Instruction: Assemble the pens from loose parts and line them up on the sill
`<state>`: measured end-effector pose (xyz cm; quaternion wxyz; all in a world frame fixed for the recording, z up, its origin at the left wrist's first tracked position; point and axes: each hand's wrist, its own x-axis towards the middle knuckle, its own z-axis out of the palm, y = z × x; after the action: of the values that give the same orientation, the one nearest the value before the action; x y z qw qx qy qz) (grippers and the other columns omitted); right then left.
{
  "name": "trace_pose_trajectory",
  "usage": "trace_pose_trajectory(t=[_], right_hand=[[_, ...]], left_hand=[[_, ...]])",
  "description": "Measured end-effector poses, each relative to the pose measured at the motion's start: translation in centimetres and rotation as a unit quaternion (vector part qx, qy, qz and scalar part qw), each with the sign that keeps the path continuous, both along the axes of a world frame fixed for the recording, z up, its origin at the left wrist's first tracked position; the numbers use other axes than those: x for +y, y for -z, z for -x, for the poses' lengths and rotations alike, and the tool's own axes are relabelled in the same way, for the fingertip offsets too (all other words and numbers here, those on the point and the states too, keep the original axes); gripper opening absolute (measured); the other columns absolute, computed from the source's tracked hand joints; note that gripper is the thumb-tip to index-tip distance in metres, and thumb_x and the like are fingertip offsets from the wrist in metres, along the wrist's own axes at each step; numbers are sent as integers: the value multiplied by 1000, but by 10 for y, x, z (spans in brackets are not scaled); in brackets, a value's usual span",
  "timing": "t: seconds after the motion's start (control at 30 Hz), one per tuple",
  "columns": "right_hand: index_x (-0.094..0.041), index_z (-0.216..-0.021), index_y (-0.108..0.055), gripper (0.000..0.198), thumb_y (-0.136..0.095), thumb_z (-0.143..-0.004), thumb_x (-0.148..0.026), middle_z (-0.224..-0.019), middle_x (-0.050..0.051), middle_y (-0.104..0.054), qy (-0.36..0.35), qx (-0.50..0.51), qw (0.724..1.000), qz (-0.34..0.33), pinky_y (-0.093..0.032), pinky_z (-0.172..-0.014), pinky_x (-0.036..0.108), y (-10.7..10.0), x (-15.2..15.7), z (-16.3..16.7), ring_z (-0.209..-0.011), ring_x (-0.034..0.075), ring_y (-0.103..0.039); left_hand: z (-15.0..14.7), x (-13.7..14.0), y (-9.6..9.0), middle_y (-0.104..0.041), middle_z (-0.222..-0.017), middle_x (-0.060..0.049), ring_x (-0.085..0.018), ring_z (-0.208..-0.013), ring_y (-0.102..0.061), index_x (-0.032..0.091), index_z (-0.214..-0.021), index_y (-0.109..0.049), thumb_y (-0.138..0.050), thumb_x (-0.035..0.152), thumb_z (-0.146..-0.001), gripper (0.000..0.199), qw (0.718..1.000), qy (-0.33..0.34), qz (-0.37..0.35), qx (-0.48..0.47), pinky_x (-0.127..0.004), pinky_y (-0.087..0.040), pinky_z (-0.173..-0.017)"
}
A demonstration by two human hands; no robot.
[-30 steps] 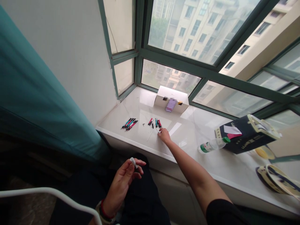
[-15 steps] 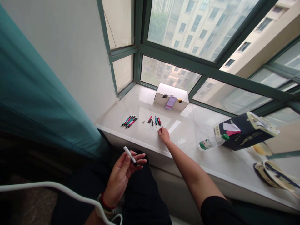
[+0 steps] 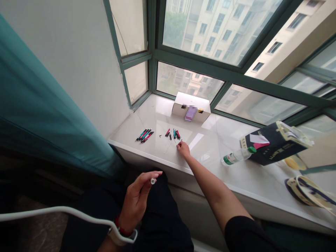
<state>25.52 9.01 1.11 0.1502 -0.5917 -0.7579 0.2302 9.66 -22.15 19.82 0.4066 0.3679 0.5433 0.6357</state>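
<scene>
My left hand (image 3: 138,196) is closed in a pinch around a white pen barrel (image 3: 153,181), held above my lap with its hollow end facing me. The rest of the barrel is hidden by my fingers. On the white sill, my right hand (image 3: 183,149) has its fingertips pressed together; a tiny piece may be in them, too small to name. Beside it lie several short red, teal and black pen barrel parts (image 3: 176,133) and thin refills (image 3: 167,148). Farther left is a row of assembled pens (image 3: 145,135), with small metal bits (image 3: 160,135) between.
A white box (image 3: 193,101) with a purple item on its front stands against the window. To the right are a plastic bottle (image 3: 237,156) lying over, a dark carton (image 3: 273,143) and a cap-like item (image 3: 307,190). A white cable (image 3: 60,210) crosses the lower left.
My left hand has turned, so the white barrel that showed its side now points its open end at me. My right hand stays nearly in place on the sill.
</scene>
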Motion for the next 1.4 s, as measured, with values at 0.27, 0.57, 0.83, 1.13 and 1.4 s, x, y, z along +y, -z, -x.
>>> trace_pose_trajectory(t=[0.27,0.57,0.83,1.13,1.4], right_hand=[[-18,-86,-63,10,-55,-84,-25,-94,8,-65,-1,6,1000,18,-38,-70,27,0,4,-2,-81,18,-56],[-19,-75,-63,4,-63,-77,-23,-86,6,-65,47,107,991,60,-41,-74,28,1,5,-4,-81,18,-56],[-17,-80,-62,16,-59,-82,-33,-70,5,-64,114,288,936,164,-51,-60,27,-5,9,-15,-63,15,-61],[-20,-86,-56,8,-60,-81,-24,-71,4,-63,148,389,884,214,-56,-63,27,-14,6,-25,-65,15,-64],[-16,-82,-61,13,-59,-80,-28,-62,0,-56,125,232,943,205,-47,-58,24,-25,32,23,-57,12,-53]], left_hand=[[-2,2,-6,-68,-116,-11,-27,-109,-61,24,-105,-71,-55,31,-91,22,996,56,-42,58,-40,-43,-97],[-3,2,-3,-68,-116,-11,-27,-109,-60,24,-105,-71,-56,31,-90,22,997,54,-33,34,-39,-42,-98],[1,-1,1,-69,-113,-9,-26,-107,-62,25,-106,-70,-56,34,-90,23,998,36,-8,44,-36,-44,-97],[3,-1,9,-71,-109,-7,-23,-97,-65,25,-107,-70,-55,35,-91,24,996,36,34,79,-30,-48,-88],[2,1,17,-69,-111,-5,-19,-99,-63,24,-111,-66,-48,32,-95,25,991,69,39,105,-29,-49,-89]])
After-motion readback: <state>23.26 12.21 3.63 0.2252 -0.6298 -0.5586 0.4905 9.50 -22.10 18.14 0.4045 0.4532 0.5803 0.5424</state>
